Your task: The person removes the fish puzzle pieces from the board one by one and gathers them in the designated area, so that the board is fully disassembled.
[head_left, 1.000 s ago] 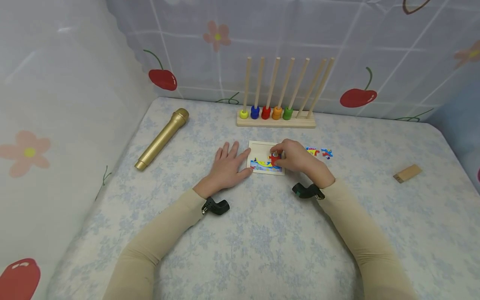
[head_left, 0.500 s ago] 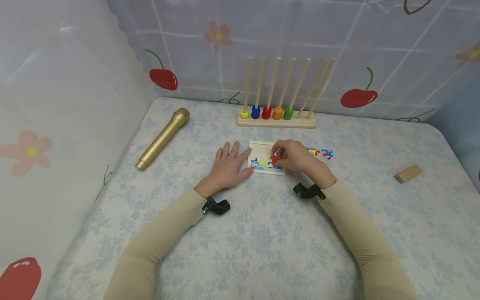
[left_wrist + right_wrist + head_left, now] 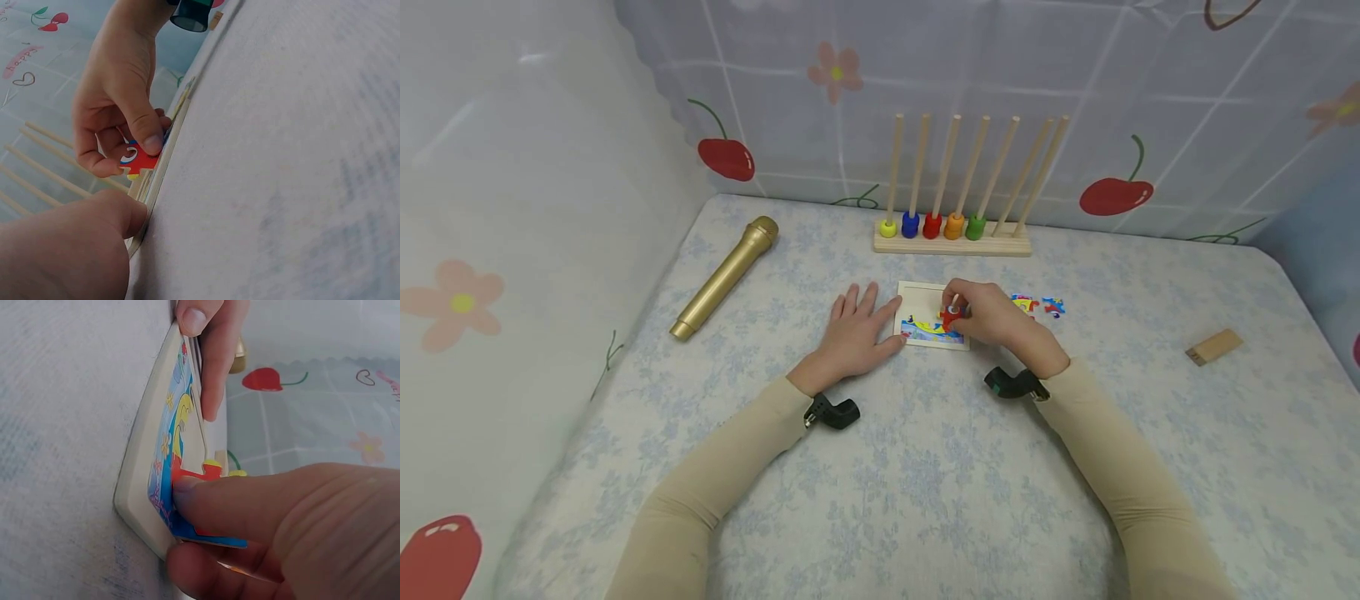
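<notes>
My right hand (image 3: 994, 312) pinches a red puzzle piece (image 3: 139, 160) between thumb and fingers, at the right side of a shallow wooden puzzle tray (image 3: 920, 292). In the right wrist view the piece stands tilted, its lower edge against the joined pieces (image 3: 164, 456). These joined pieces, blue with a yellow shape, fill the tray's near part. My left hand (image 3: 848, 337) lies with its fingers spread, thumb and index finger touching the tray's left edge. Two loose puzzle pieces (image 3: 1054, 306) lie just right of my right hand, one partly hidden behind it.
Behind the tray stands a wooden peg rack (image 3: 952, 243) with coloured beads on several pegs. A gold microphone (image 3: 724, 279) lies at the left of the table. Far to the right is a small wooden block (image 3: 1214, 347). A patterned curtain (image 3: 985, 83) backs the table.
My right fingers have shifted slightly on the red piece, which has tilted a little over the tray. The left hand stays in place.
</notes>
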Motion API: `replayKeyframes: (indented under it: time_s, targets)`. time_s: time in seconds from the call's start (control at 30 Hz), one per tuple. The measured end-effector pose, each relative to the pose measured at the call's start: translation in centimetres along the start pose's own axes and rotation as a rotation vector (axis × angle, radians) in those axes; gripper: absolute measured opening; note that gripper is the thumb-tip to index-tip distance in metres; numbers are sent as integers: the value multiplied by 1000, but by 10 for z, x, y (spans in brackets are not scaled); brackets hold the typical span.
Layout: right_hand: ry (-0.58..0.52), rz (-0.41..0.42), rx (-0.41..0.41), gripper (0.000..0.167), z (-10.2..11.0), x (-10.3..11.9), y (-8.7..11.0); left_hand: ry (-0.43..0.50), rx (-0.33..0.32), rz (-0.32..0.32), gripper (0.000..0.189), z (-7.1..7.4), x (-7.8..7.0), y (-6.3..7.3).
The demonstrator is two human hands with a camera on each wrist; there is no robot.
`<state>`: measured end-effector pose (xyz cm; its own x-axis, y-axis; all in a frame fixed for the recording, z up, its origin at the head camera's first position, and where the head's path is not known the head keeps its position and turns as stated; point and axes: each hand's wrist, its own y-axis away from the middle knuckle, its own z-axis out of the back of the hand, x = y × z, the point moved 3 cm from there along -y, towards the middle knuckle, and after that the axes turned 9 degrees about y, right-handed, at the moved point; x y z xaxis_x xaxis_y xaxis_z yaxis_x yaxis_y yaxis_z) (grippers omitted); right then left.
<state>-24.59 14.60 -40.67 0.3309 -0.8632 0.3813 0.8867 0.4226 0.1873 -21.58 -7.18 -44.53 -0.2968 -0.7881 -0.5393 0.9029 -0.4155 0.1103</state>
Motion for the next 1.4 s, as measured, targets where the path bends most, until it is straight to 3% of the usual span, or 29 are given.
replayKeyframes:
  time_s: [1.4]
  targets:
    - [11, -7, -1, 16, 5, 0, 4, -8, 3, -4, 69, -1, 1, 0]
